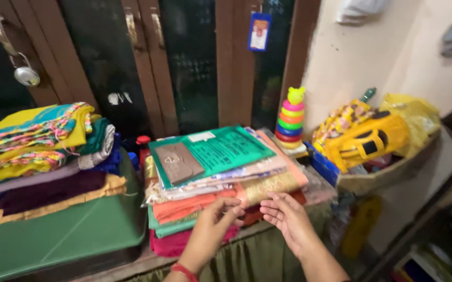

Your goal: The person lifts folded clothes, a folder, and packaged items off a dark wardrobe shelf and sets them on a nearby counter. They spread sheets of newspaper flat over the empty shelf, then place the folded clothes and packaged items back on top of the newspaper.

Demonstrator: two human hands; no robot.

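Your left hand [216,219] touches the front edge of the stack of folded cloth [226,183] on the desk [257,250], its fingers curled loosely and gripping nothing. Your right hand [284,214] hovers just beside it, palm up, fingers spread open and empty. A green packet [221,149] lies on top of the stack; a ring toy [290,121] stands behind it.

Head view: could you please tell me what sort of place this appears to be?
Probably a storage corner in a home. Folded fabrics are stacked before both hands, more folded cloth lies on a green trunk, and a ring-stacking toy stands beside a yellow toy car.
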